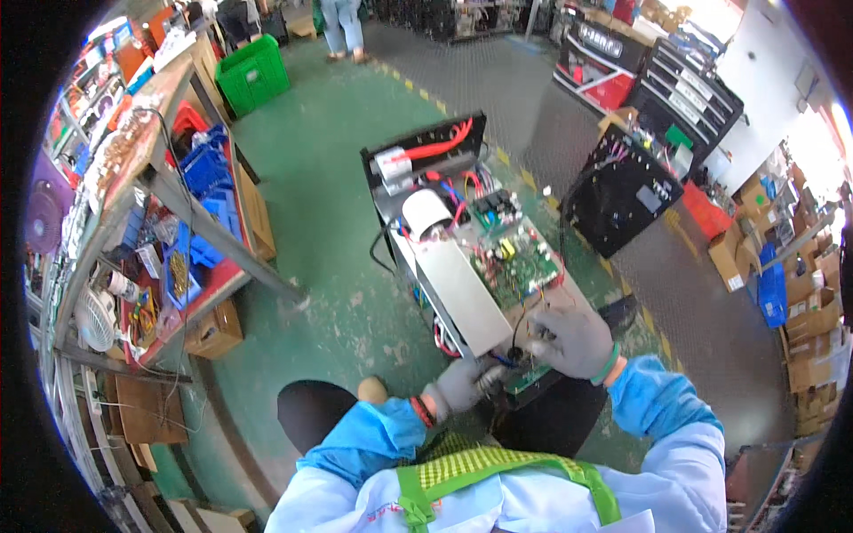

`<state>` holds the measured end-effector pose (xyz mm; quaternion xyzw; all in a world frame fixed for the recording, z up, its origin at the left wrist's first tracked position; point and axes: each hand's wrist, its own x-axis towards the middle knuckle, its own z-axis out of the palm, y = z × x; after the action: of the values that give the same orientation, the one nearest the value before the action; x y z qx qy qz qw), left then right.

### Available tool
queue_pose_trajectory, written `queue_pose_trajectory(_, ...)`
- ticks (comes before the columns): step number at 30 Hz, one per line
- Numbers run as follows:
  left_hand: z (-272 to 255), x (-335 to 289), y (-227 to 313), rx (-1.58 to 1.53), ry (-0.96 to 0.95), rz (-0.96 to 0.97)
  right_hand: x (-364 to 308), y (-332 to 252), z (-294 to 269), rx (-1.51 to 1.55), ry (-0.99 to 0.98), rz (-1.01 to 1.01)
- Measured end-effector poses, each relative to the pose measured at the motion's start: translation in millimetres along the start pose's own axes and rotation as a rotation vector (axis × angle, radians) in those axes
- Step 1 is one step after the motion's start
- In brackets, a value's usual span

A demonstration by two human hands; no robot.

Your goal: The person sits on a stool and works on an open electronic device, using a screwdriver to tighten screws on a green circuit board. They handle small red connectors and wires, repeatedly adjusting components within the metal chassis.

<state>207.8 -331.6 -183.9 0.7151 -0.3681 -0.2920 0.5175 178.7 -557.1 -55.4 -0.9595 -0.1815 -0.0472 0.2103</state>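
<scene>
An opened electrical unit [462, 298] lies in front of me, its inside exposed. It carries a long silver metal cover [464, 293], a white cylinder [426, 213] and a green circuit board [511, 266] with small parts. Both my hands wear grey gloves and work at its near end. My left hand [458, 386] is closed beside the lower end of the cover, close to dark wires [508, 360]; what its fingers grip is hidden. My right hand [576, 344] is curled over the right side of those wires, its fingers pinched together on something too small to make out.
On the left stands a workbench [160, 182] with blue bins [206, 160] on its lower shelf. A green crate [252, 75] sits on the floor beyond. To the right are a black panel [622, 191], a black drawer cabinet [689, 93] and cardboard boxes [813, 311]. Another person's legs [342, 27] show far off.
</scene>
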Motion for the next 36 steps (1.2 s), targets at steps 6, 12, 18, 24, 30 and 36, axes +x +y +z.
queue_pose_trajectory(6, 15.5, 10.2, -22.6, 0.007, 0.127, 0.393, 7.8, 2.3, 5.8, 0.062, -0.043, 0.030)
queue_pose_trajectory(12, 21.5, -1.9, -12.4, -0.203, 0.277, 0.249, 4.2, 1.2, 8.3, 0.117, -0.088, 0.129)
queue_pose_trajectory(18, 5.9, -10.5, -10.6, -0.489, 0.014, 0.088, 6.7, -0.9, 9.6, 0.126, -0.101, 0.156)
queue_pose_trajectory(24, 9.7, -10.3, -16.2, -0.734, -0.009, -0.203, 26.4, 15.1, 4.4, 0.279, -0.549, 0.086)
queue_pose_trajectory(30, 13.4, -2.5, 11.5, -0.868, 0.144, -0.185, 55.2, 13.4, 31.2, 0.415, -0.987, -0.034)
queue_pose_trajectory(36, 11.1, -5.3, 13.5, -0.901, 0.136, -0.258, 55.4, 12.0, 45.1, 0.304, -0.965, -0.103)
